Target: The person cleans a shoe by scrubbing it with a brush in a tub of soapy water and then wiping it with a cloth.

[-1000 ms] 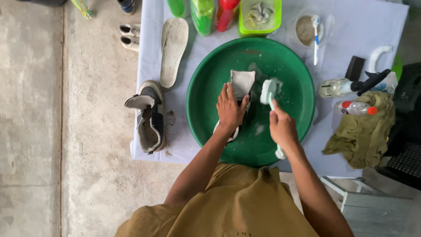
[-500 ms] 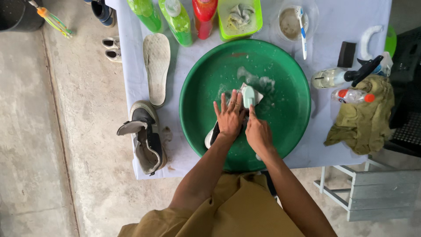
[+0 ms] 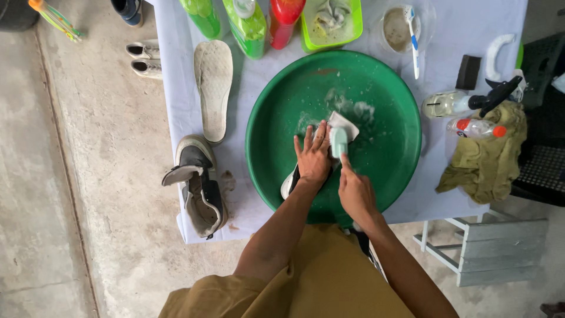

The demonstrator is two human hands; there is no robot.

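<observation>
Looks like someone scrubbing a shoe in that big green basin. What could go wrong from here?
The green basin sits near the table's front edge, so hard pressing could tip it or slop suds onto the cloth. The left hand lies flat on the shoe beside the brush in the right hand; a slip could scrape the fingers. The other shoe overhangs the table corner and might fall.

Bare grey concrete floor (image 3: 76, 176), mottled, with thin seam lines, fills left side and lower edge. Table draped in pale lavender cloth (image 3: 176, 100) stands at centre; cloth corner hangs down toward floor at lower left. White slatted wooden frame (image 3: 488, 253) sits on floor just beside table at lower right. Black perforated plastic crate (image 3: 544, 165) at right edge, partly out of view. Soft, even daylight; shadows faint. No walls or windows in view.
</observation>
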